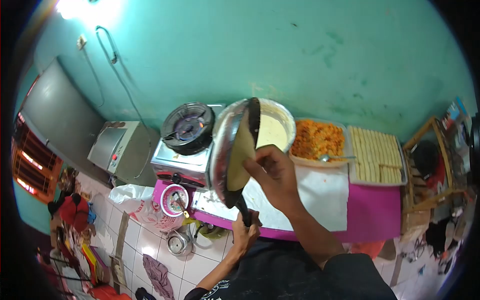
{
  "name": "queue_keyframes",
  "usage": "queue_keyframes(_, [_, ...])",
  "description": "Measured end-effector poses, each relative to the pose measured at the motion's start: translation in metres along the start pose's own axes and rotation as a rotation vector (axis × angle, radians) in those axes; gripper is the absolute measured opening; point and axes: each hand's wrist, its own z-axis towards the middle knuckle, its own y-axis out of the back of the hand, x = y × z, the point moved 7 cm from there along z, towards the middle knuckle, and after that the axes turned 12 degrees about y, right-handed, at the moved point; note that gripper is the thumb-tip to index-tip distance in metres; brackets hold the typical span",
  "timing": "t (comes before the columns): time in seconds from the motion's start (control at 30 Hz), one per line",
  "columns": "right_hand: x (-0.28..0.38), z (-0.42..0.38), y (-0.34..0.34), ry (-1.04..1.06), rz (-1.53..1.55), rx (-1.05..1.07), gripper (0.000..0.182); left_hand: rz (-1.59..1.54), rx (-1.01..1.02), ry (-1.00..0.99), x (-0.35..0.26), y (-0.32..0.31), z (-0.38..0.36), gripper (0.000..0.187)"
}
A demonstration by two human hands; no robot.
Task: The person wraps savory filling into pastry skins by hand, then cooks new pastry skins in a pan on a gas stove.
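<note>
My left hand [246, 232] is wrapped round the black handle of a frying pan [254, 120], which is tilted on its edge. A thin pale crepe [241, 155] lies against the pan's inner face, beside a shiny metal round [220, 160]. The fingers of my right hand [272, 172] are pinched at the crepe's right edge. Behind the pan stands a large bowl of pale batter [272, 131], partly hidden by it. To the left, a gas stove [187, 128] has its burner lit.
A tub of orange filling [320, 140] with a spoon [332, 158] and a tray of pale rolls [377, 155] stand at the right. White paper [322, 195] covers part of the purple table [372, 210]. A small bowl [174, 200] sits below the stove.
</note>
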Motion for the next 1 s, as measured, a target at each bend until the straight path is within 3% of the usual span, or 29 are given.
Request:
queue_keyframes(0.03, [0.001, -0.012, 0.015, -0.089, 0.207, -0.074, 0.019, 0.003, 0.005, -0.035, 0.002, -0.001, -0.002, 0.016])
queue_keyframes(0.13, [0.009, -0.056, 0.087, -0.089, 0.074, -0.236, 0.018, -0.088, 0.033, 0.055, 0.005, 0.000, -0.022, 0.013])
queue_keyframes(0.23, [-0.010, -0.115, 0.165, -0.228, 0.028, -0.440, 0.014, -0.156, 0.016, 0.089, 0.004, 0.007, -0.026, 0.011])
queue_keyframes(0.37, [-0.047, -0.224, 0.262, -0.594, -0.452, -0.540, 0.022, -0.162, 0.026, 0.078, -0.002, 0.016, -0.011, 0.010])
queue_keyframes(0.47, [-0.037, -0.248, 0.276, -0.636, -0.609, -0.520, 0.028, -0.183, 0.026, 0.042, -0.006, 0.022, 0.004, 0.012])
queue_keyframes(0.5, [-0.039, -0.245, 0.273, -0.644, -0.607, -0.521, 0.028, -0.179, 0.026, 0.049, -0.007, 0.023, 0.007, 0.012])
queue_keyframes(0.57, [-0.044, -0.205, 0.247, -0.417, -0.564, -0.356, 0.030, -0.167, -0.014, 0.062, -0.010, 0.026, 0.015, 0.016])
queue_keyframes(0.6, [-0.059, -0.188, 0.237, -0.335, -0.510, -0.328, 0.043, -0.178, -0.016, 0.057, -0.010, 0.027, 0.019, 0.018])
queue_keyframes(0.73, [-0.075, -0.089, 0.139, -0.326, -0.743, 0.092, 0.064, -0.247, -0.031, 0.024, -0.012, 0.032, 0.026, 0.019])
queue_keyframes(0.87, [-0.095, -0.021, 0.083, -0.104, -0.839, 0.233, 0.056, -0.281, -0.071, 0.063, -0.002, 0.036, 0.020, 0.017])
queue_keyframes(0.93, [-0.104, 0.001, 0.068, 0.086, -0.868, 0.236, 0.041, -0.278, -0.093, 0.105, 0.002, 0.039, 0.014, 0.014])
queue_keyframes(1.0, [-0.106, 0.008, 0.067, 0.065, -0.806, 0.237, 0.034, -0.292, -0.126, 0.118, 0.009, 0.043, 0.010, 0.014])
